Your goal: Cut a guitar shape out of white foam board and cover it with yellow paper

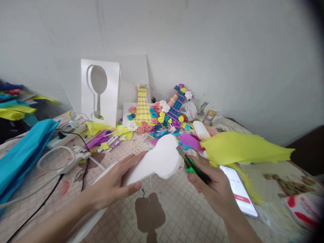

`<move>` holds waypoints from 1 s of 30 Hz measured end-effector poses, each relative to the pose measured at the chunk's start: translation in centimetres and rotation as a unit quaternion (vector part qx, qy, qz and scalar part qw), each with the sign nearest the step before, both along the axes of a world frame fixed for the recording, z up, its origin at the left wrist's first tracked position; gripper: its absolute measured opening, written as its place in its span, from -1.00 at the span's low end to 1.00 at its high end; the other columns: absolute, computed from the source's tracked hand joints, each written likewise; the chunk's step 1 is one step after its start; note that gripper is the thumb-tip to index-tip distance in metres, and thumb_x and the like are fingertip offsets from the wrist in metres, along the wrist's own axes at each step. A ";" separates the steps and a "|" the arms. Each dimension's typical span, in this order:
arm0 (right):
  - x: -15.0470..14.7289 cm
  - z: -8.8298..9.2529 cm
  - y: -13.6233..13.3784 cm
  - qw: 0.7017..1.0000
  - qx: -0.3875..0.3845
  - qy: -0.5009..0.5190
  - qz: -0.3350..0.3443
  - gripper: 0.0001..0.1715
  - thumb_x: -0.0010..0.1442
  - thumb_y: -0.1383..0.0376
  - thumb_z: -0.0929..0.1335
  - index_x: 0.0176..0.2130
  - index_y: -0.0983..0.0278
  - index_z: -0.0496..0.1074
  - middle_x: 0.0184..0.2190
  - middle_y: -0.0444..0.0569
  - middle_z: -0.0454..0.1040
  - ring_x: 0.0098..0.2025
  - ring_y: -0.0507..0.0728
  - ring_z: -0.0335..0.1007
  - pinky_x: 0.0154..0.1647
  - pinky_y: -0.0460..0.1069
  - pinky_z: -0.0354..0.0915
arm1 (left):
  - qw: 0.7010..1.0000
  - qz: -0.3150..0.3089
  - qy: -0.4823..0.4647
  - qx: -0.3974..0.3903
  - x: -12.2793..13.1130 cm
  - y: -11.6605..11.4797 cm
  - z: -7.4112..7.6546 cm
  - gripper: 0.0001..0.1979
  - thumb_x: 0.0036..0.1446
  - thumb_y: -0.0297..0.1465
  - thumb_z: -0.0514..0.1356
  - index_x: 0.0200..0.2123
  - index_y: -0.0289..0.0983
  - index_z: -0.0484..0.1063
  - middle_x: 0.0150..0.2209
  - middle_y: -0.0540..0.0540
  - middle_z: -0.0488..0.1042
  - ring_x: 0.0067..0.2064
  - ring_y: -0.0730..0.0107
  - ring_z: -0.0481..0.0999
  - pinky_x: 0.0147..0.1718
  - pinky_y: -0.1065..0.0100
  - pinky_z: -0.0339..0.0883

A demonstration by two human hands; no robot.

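Observation:
My left hand [115, 180] is wrapped around the narrow part of a white foam cutout [165, 153], which is held above the table. The cutout has a lobed, rounded end that points away from me, and its shadow falls on the table below. In my right hand [210, 179] is a box cutter [192, 165] with a green and black handle. Its blade is out and lies close to the right edge of the foam; whether it touches cannot be made out.
A white foam board [112, 87] with a spoon-shaped opening leans on the wall. Flower-trimmed paper decorations [143, 108] stand beside it. Yellow crepe paper [243, 146] and a lit phone [239, 190] lie right. Blue crepe paper [27, 155] and a power strip [72, 164] with cables lie left.

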State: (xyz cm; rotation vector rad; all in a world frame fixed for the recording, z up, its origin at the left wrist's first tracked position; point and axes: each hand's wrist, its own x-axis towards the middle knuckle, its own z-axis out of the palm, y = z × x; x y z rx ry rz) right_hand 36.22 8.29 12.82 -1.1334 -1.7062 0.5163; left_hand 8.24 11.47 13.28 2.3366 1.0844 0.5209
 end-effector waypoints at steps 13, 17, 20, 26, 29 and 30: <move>0.0 0.6 0.1 0.996 0.031 -0.061 0.065 -0.68 0.14 0.21 0.35 -0.10 0.23 0.51 -0.44 -0.10 0.55 -0.50 0.04 0.41 -0.50 -0.12 0.35 | 0.998 0.005 0.044 -0.032 -0.9 -0.4 -0.5 -0.26 0.12 -0.02 0.05 0.30 -0.06 -0.11 0.28 -0.14 0.07 0.20 -0.09 0.18 0.14 -0.07 0.03; -0.1 0.7 0.1 0.995 0.037 -0.057 0.071 -0.68 0.13 0.21 0.37 -0.10 0.21 0.50 -0.40 -0.10 0.57 -0.49 0.05 0.43 -0.47 -0.11 0.37 | 0.998 0.030 0.025 -0.047 -1.0 -0.3 -0.7 -0.28 0.12 0.02 0.01 0.29 -0.05 -0.08 0.29 -0.11 0.07 0.22 -0.10 0.15 0.16 -0.08 -0.01; 0.0 0.4 0.1 0.996 0.043 -0.048 0.056 -0.68 0.11 0.19 0.38 -0.12 0.22 0.52 -0.39 -0.09 0.58 -0.47 0.07 0.45 -0.47 -0.10 0.38 | 0.998 0.039 -0.015 -0.042 -1.0 -0.2 -0.4 -0.29 0.13 0.04 0.00 0.29 -0.07 -0.05 0.27 -0.10 0.10 0.21 -0.06 0.16 0.16 -0.03 0.02; 0.2 0.0 0.4 0.998 0.042 -0.046 0.001 -0.62 0.12 0.17 0.36 -0.07 0.23 0.50 -0.48 -0.10 0.54 -0.55 0.07 0.39 -0.59 -0.09 0.32 | 0.999 0.039 -0.011 -0.030 -1.4 -0.4 -0.8 -0.29 0.11 0.04 0.02 0.28 -0.04 -0.04 0.27 -0.08 0.11 0.21 -0.09 0.16 0.16 -0.07 0.00; -0.1 0.1 0.5 0.997 0.053 -0.050 -0.008 -0.63 0.10 0.15 0.38 -0.11 0.24 0.52 -0.47 -0.08 0.56 -0.55 0.07 0.41 -0.58 -0.08 0.34 | 0.999 0.042 0.003 -0.028 -1.6 -0.5 -1.5 -0.29 0.12 0.02 0.02 0.29 -0.05 -0.06 0.28 -0.10 0.09 0.21 -0.10 0.16 0.15 -0.08 0.01; -0.3 0.1 0.5 0.997 0.062 -0.050 -0.008 -0.64 0.09 0.16 0.38 -0.12 0.25 0.53 -0.45 -0.08 0.57 -0.55 0.07 0.41 -0.57 -0.08 0.36 | 0.999 0.040 0.004 -0.027 -1.7 -0.5 -1.6 -0.29 0.12 0.02 0.02 0.29 -0.05 -0.07 0.28 -0.10 0.08 0.21 -0.10 0.16 0.15 -0.09 0.01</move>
